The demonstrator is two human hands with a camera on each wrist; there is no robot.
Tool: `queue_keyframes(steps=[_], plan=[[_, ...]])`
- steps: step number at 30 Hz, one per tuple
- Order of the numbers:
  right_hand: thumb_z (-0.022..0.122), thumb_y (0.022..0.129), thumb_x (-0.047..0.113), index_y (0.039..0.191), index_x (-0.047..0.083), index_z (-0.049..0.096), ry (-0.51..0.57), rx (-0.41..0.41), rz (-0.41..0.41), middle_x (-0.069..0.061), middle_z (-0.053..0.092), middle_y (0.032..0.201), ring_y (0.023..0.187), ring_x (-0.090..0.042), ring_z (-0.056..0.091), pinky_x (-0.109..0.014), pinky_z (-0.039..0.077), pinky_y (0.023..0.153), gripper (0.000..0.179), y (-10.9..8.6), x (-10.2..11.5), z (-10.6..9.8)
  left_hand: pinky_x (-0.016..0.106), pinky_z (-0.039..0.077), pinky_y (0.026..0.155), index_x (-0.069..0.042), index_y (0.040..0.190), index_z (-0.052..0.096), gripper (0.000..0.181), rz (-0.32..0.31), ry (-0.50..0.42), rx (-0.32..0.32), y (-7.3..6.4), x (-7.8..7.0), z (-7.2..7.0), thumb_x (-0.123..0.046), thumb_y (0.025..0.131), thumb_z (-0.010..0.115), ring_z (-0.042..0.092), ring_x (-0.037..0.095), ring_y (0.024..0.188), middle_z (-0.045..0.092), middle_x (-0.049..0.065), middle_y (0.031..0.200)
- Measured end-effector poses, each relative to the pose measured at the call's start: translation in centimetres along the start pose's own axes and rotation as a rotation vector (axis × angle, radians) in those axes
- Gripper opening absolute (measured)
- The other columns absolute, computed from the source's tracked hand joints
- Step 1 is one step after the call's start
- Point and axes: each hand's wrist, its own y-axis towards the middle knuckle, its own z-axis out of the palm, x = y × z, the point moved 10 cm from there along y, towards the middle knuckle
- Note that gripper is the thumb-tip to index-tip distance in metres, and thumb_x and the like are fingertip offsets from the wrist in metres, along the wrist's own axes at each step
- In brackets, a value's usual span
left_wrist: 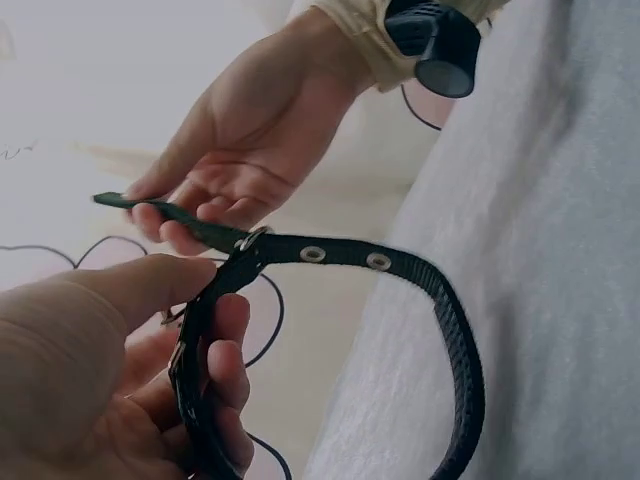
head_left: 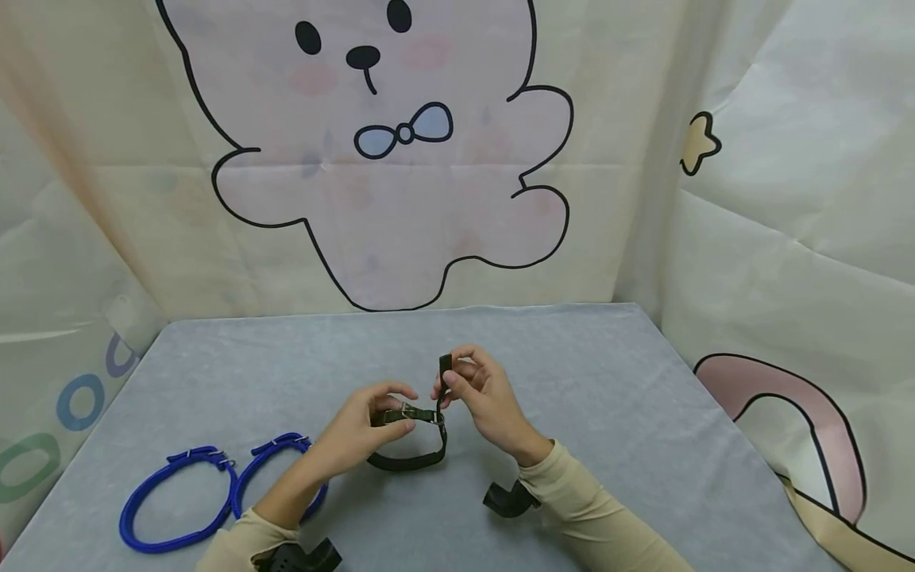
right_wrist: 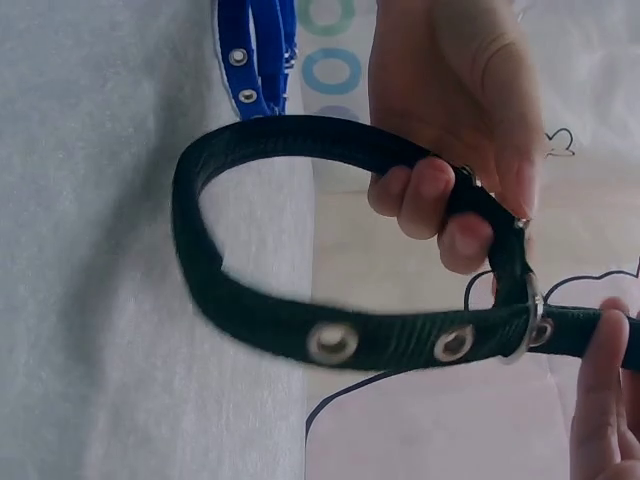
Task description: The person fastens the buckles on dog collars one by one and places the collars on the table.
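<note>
A dark green collar with metal eyelets is held in a loop above the table. My left hand grips its buckle side, fingers curled round the band in the left wrist view. The strap's free end stands up, pinched between thumb and fingers of my right hand. A metal ring encircles the strap where it leaves the loop, seen close in the right wrist view. Two blue collars lie as loops on the table left of my left hand; my forearm partly hides the nearer one.
A grey-blue cloth covers the table. Behind it hangs a pale curtain with a cartoon figure, and more curtain closes off both sides. Black wrist devices sit at both sleeves.
</note>
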Motion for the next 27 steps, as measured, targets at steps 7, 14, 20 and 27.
queue_keyframes(steps=[7,14,20,27], plan=[[0.063,0.095,-0.006,0.105,-0.005,0.034,0.047,-0.055,0.009,-0.004,0.068,0.100,0.091,-0.010,0.071,-0.024,0.057,0.079,0.030,0.2,-0.3,-0.6,0.027,0.050,0.077,-0.004,0.125,0.060,0.033,-0.028,-0.078,-0.048,-0.1,0.4,-1.0,-0.022,0.098,0.068,0.067,0.012,0.092,0.073,0.022,0.115],[0.064,0.094,-0.008,0.107,-0.009,0.049,-0.133,-0.095,-0.058,-0.032,0.064,0.103,0.089,-0.008,0.070,-0.024,0.058,0.076,0.020,0.0,-0.1,-0.7,0.027,0.052,0.080,-0.006,0.118,0.067,0.030,-0.013,-0.042,-0.106,0.0,0.2,-1.3,-0.021,0.093,0.074,0.068,0.016,0.100,0.076,0.013,0.108],[0.058,0.098,-0.005,0.115,-0.002,0.053,-0.288,-0.094,-0.137,-0.029,0.069,0.110,0.087,-0.028,0.074,-0.029,0.058,0.070,0.017,-0.2,0.8,-0.5,0.029,0.051,0.080,-0.009,0.114,0.071,0.026,-0.021,-0.026,-0.187,-0.2,0.0,-1.9,-0.021,0.092,0.075,0.067,0.017,0.099,0.076,0.009,0.106],[0.057,0.100,-0.002,0.122,0.001,0.063,-0.436,0.013,-0.174,-0.021,0.072,0.111,0.088,-0.027,0.073,-0.029,0.058,0.068,0.023,-0.2,1.5,0.4,0.026,0.052,0.076,-0.007,0.114,0.073,0.026,0.014,-0.040,-0.244,-0.5,-0.6,-2.5,-0.020,0.092,0.075,0.067,0.010,0.091,0.075,0.011,0.107]])
